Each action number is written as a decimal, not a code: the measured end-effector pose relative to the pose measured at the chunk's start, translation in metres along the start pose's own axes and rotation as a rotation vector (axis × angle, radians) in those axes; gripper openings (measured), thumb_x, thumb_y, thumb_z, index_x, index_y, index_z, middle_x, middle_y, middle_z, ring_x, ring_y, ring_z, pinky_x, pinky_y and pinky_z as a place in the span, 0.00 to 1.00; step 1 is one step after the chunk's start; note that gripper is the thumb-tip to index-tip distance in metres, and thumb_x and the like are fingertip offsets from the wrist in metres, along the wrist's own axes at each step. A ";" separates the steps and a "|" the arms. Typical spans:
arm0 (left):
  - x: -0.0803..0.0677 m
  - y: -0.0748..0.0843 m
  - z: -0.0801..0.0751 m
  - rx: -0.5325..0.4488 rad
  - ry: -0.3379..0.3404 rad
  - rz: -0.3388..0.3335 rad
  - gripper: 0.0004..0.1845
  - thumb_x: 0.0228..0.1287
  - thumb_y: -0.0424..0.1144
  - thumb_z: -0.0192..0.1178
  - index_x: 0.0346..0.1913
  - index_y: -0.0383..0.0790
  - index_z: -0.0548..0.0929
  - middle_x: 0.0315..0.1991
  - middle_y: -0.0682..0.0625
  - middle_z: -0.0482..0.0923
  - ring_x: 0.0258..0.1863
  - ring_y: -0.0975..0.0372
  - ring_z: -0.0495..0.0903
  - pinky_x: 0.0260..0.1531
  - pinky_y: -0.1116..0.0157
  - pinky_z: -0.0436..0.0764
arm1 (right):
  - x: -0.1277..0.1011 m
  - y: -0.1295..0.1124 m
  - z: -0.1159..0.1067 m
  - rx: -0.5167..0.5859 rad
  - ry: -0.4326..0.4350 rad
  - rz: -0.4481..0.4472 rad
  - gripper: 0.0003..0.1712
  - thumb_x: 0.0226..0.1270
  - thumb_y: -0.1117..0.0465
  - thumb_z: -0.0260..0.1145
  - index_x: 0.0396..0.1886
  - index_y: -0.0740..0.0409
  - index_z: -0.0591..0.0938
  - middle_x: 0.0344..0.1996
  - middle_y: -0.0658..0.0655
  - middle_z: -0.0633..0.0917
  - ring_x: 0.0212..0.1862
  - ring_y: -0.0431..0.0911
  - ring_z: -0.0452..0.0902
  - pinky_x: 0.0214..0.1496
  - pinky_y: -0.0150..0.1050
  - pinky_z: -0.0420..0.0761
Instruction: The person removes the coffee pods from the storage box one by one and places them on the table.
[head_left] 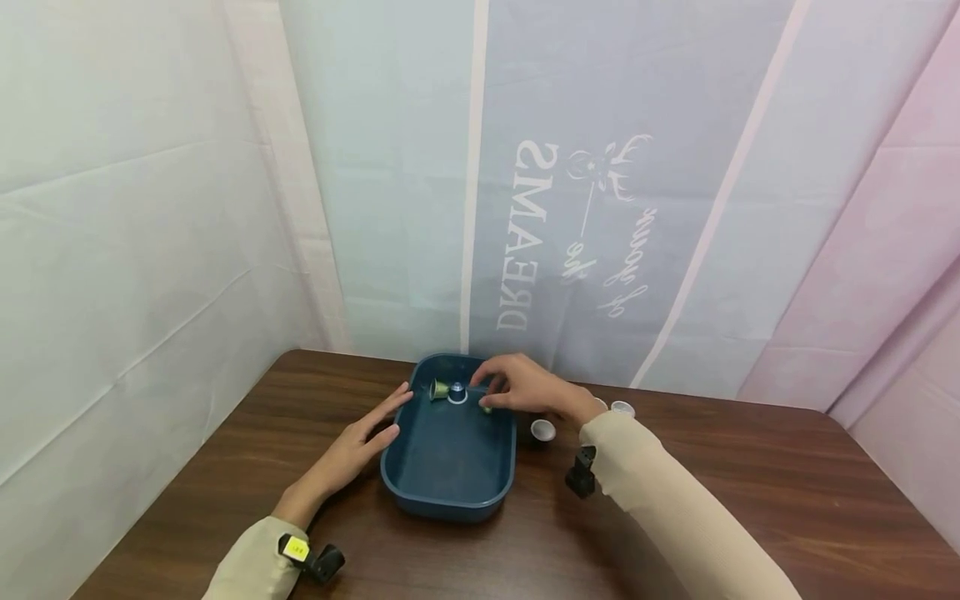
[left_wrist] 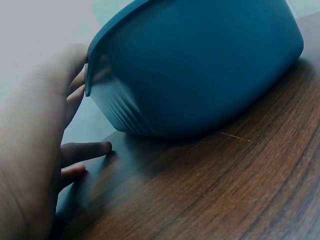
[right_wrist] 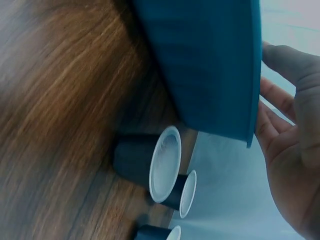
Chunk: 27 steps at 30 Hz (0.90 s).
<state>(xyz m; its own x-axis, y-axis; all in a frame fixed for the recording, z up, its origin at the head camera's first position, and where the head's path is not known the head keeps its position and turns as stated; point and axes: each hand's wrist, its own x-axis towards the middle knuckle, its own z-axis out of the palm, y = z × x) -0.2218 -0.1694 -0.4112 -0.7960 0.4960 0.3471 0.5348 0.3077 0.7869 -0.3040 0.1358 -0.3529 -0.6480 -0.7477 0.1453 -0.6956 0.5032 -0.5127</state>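
A blue plastic bin stands on the table. My left hand rests along its left rim, fingers extended; in the left wrist view, fingers touch the rim while others reach lower beside the wall. Over the right rim reaches my right hand, its thumb and index fingertips apart inside the bin. Right under that thumb shows a small yellow-green coffee capsule, mostly covered by the hand. Near the bin's far end lie a green capsule on its side and a blue capsule on its white rim.
Outside the bin's right wall, a dark coffee capsule with a pale lid lies on the wooden table. More capsules, one with a white lid, lie beyond the right wrist. A printed cloth hangs behind the table.
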 end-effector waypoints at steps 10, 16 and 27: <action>0.001 -0.003 -0.002 -0.003 -0.008 -0.002 0.27 0.74 0.33 0.47 0.73 0.37 0.59 0.75 0.41 0.48 0.71 0.46 0.50 0.61 0.38 0.56 | 0.005 0.001 -0.001 -0.029 -0.010 -0.021 0.14 0.64 0.64 0.68 0.50 0.55 0.82 0.48 0.52 0.80 0.40 0.41 0.81 0.41 0.32 0.80; 0.001 -0.005 -0.004 0.001 -0.006 0.000 0.27 0.74 0.33 0.47 0.73 0.36 0.59 0.74 0.41 0.48 0.71 0.46 0.50 0.61 0.39 0.56 | 0.010 0.000 -0.003 -0.040 -0.074 -0.017 0.16 0.63 0.66 0.68 0.50 0.55 0.82 0.50 0.52 0.79 0.41 0.41 0.82 0.42 0.32 0.79; 0.002 -0.002 -0.004 -0.013 -0.013 -0.011 0.27 0.74 0.32 0.46 0.73 0.38 0.58 0.75 0.42 0.48 0.72 0.47 0.49 0.61 0.38 0.55 | 0.014 -0.005 0.011 0.038 -0.129 -0.071 0.17 0.62 0.69 0.67 0.49 0.52 0.82 0.47 0.50 0.81 0.48 0.47 0.81 0.46 0.33 0.79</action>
<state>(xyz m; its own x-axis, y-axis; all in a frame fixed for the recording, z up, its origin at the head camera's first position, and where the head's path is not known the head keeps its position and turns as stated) -0.2256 -0.1724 -0.4105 -0.7980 0.5029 0.3321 0.5225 0.3026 0.7972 -0.3062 0.1179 -0.3571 -0.5507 -0.8315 0.0732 -0.7242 0.4324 -0.5372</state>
